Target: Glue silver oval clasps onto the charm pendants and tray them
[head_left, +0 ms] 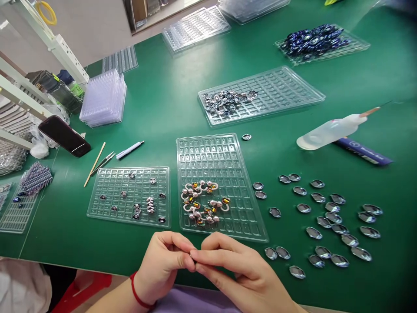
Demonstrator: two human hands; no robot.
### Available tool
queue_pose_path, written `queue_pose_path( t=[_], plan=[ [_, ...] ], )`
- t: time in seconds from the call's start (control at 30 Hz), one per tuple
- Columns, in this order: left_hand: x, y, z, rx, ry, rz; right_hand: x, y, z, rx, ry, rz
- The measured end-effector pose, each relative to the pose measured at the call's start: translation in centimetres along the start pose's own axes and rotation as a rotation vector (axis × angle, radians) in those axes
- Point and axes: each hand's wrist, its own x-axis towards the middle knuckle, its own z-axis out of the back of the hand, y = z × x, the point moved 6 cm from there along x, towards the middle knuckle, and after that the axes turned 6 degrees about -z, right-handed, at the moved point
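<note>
My left hand point(164, 261) and my right hand point(237, 271) meet at the near edge of the green table point(169, 100). Their fingertips pinch together on something too small to make out. A red cord circles my left wrist. Just beyond the hands lies a clear plastic tray point(218, 174) holding a cluster of pink and amber jewellery pieces point(203, 202). To the right, several oval silver pieces point(325, 217) are spread loose on the table.
A smaller clear tray point(130, 195) with a few small parts sits left. Behind it lie a white pen point(129, 150), a wooden stick point(94, 164), a black phone point(64, 135) and stacked trays point(104, 98). A glue bottle point(332, 130) lies at right, with further trays of parts point(260, 93) behind.
</note>
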Motion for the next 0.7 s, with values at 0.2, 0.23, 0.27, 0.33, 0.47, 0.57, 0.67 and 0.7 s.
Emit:
queue_pose_path(
  t=[0.2, 0.23, 0.27, 0.33, 0.47, 0.57, 0.67, 0.7],
  plan=[
    [-0.1, -0.1, 0.0, -0.002, 0.041, 0.009, -0.3, -0.5, 0.5, -0.029, -0.05, -0.038],
    [-0.1, -0.1, 0.1, 0.002, 0.041, 0.01, -0.3, -0.6, 0.6, -0.037, -0.052, -0.051],
    [0.0, -0.1, 0.2, 0.011, 0.045, 0.01, -0.3, -0.6, 0.6, -0.043, -0.047, -0.06],
    [0.0, -0.1, 0.2, 0.037, 0.06, 0.002, -0.2, -0.7, 0.5, -0.048, -0.02, -0.065],
    [0.0, -0.2, 0.5, 0.113, 0.061, -0.052, 0.0, -0.8, 0.3, -0.035, -0.025, -0.083],
    [-0.2, -0.4, 0.8, 0.186, 0.053, -0.107, 0.0, -1.4, 0.2, 0.015, -0.063, -0.184],
    [-0.3, -0.7, 0.9, 0.244, 0.068, -0.149, -0.3, -2.3, 0.0, 0.09, -0.096, -0.319],
    [-0.4, -0.7, 0.9, 0.252, 0.076, -0.151, -0.4, -2.5, -0.1, 0.107, -0.099, -0.35]
  ],
)
